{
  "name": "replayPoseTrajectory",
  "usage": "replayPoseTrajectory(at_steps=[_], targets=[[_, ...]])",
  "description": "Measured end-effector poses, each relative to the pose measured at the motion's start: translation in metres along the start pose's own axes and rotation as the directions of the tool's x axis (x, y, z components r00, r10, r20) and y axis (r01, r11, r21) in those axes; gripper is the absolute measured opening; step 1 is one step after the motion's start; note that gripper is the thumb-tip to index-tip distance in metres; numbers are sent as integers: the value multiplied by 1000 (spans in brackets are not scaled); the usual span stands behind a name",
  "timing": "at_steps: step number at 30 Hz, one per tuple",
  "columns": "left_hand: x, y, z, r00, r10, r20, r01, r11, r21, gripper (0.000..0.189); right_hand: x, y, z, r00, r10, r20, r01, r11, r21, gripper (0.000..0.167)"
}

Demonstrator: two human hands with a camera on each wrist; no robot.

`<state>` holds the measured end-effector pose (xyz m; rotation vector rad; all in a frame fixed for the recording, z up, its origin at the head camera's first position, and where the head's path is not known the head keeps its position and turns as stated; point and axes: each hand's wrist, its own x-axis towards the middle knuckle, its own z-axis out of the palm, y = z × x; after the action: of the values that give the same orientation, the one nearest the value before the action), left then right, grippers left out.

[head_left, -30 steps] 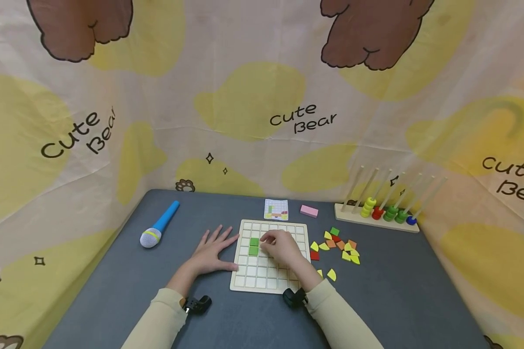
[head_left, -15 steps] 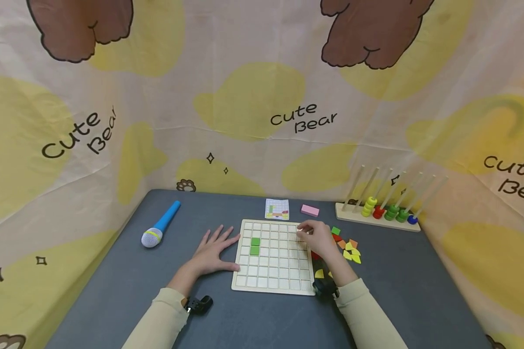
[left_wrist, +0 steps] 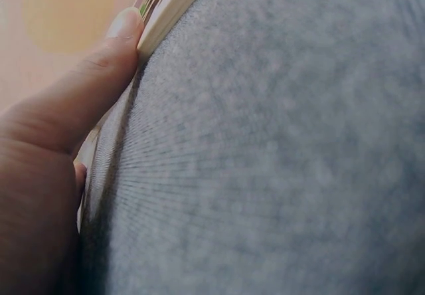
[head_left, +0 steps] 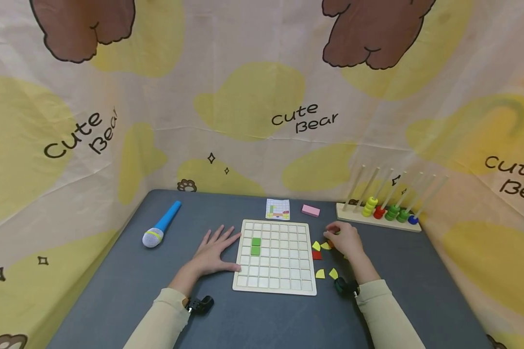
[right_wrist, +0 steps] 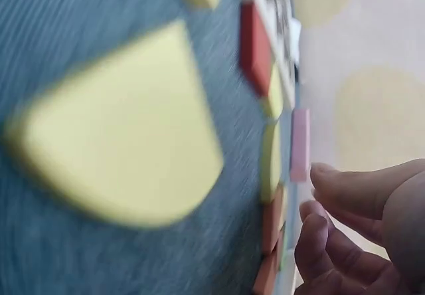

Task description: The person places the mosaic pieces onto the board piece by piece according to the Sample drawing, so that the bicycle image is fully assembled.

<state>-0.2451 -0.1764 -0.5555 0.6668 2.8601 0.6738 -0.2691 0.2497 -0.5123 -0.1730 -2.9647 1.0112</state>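
Note:
In the head view my left hand (head_left: 210, 256) lies with spread fingers at the left edge of a pale wooden grid board (head_left: 284, 261). Its thumb rests on the board's rim (left_wrist: 174, 12), as the left wrist view shows. Two green square tiles (head_left: 255, 245) sit one above the other in the board's left part. My right hand (head_left: 345, 238) is over the loose tiles to the right of the board, hiding some of them. In the right wrist view its thumb and fingertips are slightly apart, nothing between them, with orange tiles (right_wrist: 271, 223) just beyond.
Yellow quarter-round tiles (head_left: 333, 274) and a red tile (head_left: 317, 255) lie right of the board. Behind it are a pattern card (head_left: 277, 209) and a pink block (head_left: 310, 210). A bead-counting rack (head_left: 377, 218) stands back right; a toy microphone (head_left: 162, 224) lies left.
My right hand has moved right from beside the green tiles, off the board and over the loose tiles. My left hand has stayed at the board's edge.

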Motion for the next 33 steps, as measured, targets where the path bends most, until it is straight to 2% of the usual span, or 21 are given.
replayPoseTrajectory(at_steps=[3, 14, 27, 33], targets=[[0, 0, 0, 1000, 2, 0, -2, 1000, -2, 108, 1, 4, -1, 1000, 16, -3, -16, 999, -41, 27], [2, -1, 1, 1000, -13, 17, 13, 1000, 7, 108, 4, 9, -3, 998, 60, 22, -58, 995, -83, 31], [2, 0, 1, 1000, -12, 21, 12, 1000, -1, 106, 10, 11, 0, 995, 85, 50, -80, 992, -102, 31], [1, 3, -2, 999, -21, 30, 21, 1000, -1, 106, 11, 10, 1, 998, 55, 34, -54, 997, -53, 23]])
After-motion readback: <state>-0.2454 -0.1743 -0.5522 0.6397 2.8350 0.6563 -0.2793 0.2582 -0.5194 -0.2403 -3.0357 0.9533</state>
